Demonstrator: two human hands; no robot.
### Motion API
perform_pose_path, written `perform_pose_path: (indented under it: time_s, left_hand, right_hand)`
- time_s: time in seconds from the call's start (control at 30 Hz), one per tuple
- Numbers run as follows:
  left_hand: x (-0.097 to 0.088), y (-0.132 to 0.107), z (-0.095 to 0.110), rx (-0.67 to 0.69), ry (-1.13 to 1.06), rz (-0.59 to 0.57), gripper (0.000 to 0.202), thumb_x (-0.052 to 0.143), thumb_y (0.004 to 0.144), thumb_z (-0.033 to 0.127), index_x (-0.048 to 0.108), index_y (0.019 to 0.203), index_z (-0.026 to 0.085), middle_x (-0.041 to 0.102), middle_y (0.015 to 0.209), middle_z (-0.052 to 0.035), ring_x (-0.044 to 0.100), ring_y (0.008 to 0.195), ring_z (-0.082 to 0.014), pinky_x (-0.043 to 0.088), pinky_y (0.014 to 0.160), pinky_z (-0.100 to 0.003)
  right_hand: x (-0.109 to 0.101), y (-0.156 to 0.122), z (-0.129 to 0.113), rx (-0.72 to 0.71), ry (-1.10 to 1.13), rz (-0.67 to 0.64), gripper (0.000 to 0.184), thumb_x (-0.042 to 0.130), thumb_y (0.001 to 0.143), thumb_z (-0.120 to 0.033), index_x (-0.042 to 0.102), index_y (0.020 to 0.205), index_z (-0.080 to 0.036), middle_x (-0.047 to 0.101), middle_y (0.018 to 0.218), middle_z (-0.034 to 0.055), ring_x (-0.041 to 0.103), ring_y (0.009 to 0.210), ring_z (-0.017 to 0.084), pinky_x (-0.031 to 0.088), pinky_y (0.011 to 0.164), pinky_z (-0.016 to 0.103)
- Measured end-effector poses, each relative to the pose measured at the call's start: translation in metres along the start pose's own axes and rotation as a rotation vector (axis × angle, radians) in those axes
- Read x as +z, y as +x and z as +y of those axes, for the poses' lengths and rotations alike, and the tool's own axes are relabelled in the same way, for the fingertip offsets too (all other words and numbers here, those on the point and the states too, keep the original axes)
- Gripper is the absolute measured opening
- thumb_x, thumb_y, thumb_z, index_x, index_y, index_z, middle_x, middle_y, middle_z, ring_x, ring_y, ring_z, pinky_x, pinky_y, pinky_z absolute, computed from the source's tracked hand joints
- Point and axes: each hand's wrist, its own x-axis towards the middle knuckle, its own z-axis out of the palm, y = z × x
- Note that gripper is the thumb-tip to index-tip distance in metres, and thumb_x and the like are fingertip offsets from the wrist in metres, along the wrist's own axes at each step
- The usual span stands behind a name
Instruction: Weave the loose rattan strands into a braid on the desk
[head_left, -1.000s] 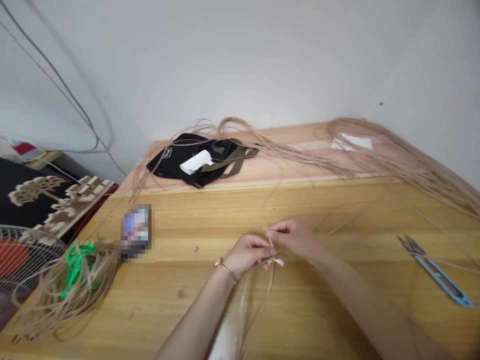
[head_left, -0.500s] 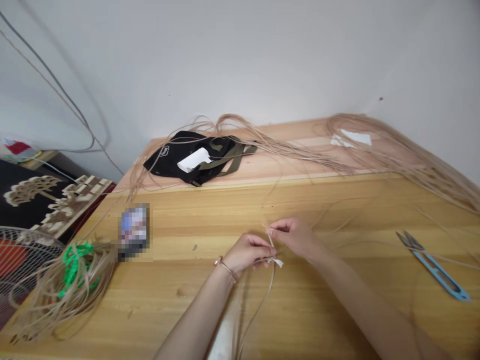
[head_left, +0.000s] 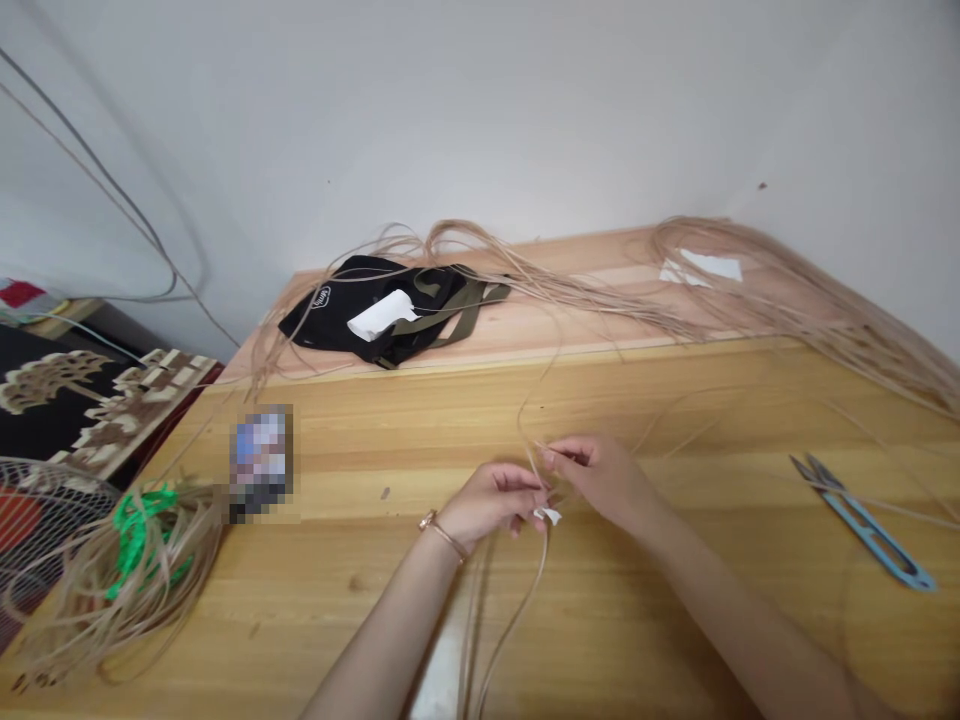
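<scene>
My left hand (head_left: 499, 502) pinches thin tan strands, rattan-like in look, at a spot where a small white scrap (head_left: 550, 516) sticks out. From that pinch a long tan strand (head_left: 525, 588) curves down toward the table's near edge, and other strands run down beside it. My right hand (head_left: 592, 470), just to the right and slightly higher, has thumb and index finger closed on the end of a thin strand. A further loose strand rises from between the hands toward the back. The exact crossing of the strands is hidden by my fingers.
Blue thread snips (head_left: 870, 530) lie at the right. A coil of strands (head_left: 161, 570) with a green tie sits at the left, near a blurred-out object (head_left: 260, 465). Behind are a black bag (head_left: 337, 310), white paper (head_left: 381, 315) and long strand bundles (head_left: 795, 290) along the wall.
The view has shifted slightly. My right hand has come down a little, closer to my left, and a loose strand now stands up between the hands. Both hands keep their pinch.
</scene>
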Motion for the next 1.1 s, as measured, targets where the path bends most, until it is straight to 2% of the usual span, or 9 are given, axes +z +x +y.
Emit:
perform_pose_path:
  time_s: [0.07,0.17,0.27,0.47,0.57,0.8,1.1]
  left_hand:
    - [-0.003,-0.001,-0.001,0.010,0.002,-0.019,0.025,0.070,0.058,0.023,0.061,0.078,0.012,0.064,0.069,-0.0039,0.059,0.055,-0.0104,0.034,0.038,-0.015]
    - [-0.006,-0.001,-0.001,0.019,0.024,-0.045,0.031,0.072,0.053,0.015,0.061,0.082,0.012,0.064,0.076,-0.0048,0.058,0.060,-0.0105,0.037,0.041,-0.015]
    - [-0.006,-0.001,-0.001,0.042,0.056,-0.030,0.031,0.072,0.053,0.015,0.062,0.082,0.012,0.064,0.076,-0.0053,0.056,0.061,-0.0103,0.036,0.042,-0.015]
    - [0.002,-0.003,0.004,0.091,0.098,0.036,0.026,0.071,0.056,0.023,0.065,0.079,0.011,0.065,0.070,-0.0047,0.054,0.058,-0.0086,0.033,0.046,-0.016]
    - [0.005,-0.004,0.005,0.121,0.065,0.056,0.023,0.072,0.056,0.021,0.065,0.075,0.011,0.065,0.069,-0.0039,0.053,0.058,-0.0073,0.037,0.052,-0.017]
    - [0.008,-0.002,-0.002,0.061,-0.051,0.106,0.028,0.074,0.052,0.025,0.065,0.074,0.011,0.065,0.066,-0.0045,0.058,0.062,-0.0108,0.045,0.060,-0.021]
    - [0.009,0.001,-0.007,0.057,-0.079,0.164,0.029,0.075,0.051,0.023,0.066,0.075,0.010,0.066,0.067,-0.0047,0.059,0.061,-0.0104,0.046,0.061,-0.021]
  right_hand:
    - [-0.004,-0.006,-0.001,0.027,-0.017,-0.019,0.029,0.044,0.076,-0.033,0.061,0.064,-0.014,0.050,0.050,-0.0024,0.039,0.045,0.007,0.025,0.045,0.018]
    - [-0.007,-0.013,0.000,0.044,0.052,-0.119,0.032,0.042,0.079,-0.037,0.064,0.072,-0.015,0.057,0.058,-0.0004,0.044,0.043,0.007,0.028,0.044,0.018]
    - [-0.006,-0.017,0.004,0.034,0.097,-0.159,0.031,0.042,0.080,-0.037,0.065,0.081,-0.016,0.061,0.066,0.0009,0.047,0.045,0.007,0.032,0.045,0.018]
    - [0.001,-0.016,0.004,-0.245,-0.011,-0.084,0.019,0.049,0.079,-0.024,0.066,0.076,-0.019,0.062,0.076,0.0007,0.054,0.072,0.012,0.037,0.065,0.020]
    - [0.001,-0.015,0.005,-0.290,-0.035,-0.079,0.018,0.049,0.079,-0.023,0.066,0.079,-0.020,0.062,0.078,0.0009,0.053,0.074,0.011,0.038,0.067,0.021]
    - [0.001,-0.014,0.011,-0.310,-0.022,-0.092,0.018,0.049,0.079,-0.019,0.067,0.075,-0.020,0.061,0.078,-0.0001,0.053,0.074,0.010,0.037,0.066,0.019]
    - [0.009,-0.015,0.015,-0.188,0.050,-0.065,0.017,0.051,0.077,-0.021,0.068,0.075,-0.020,0.062,0.084,0.0020,0.054,0.078,0.012,0.040,0.069,0.021]
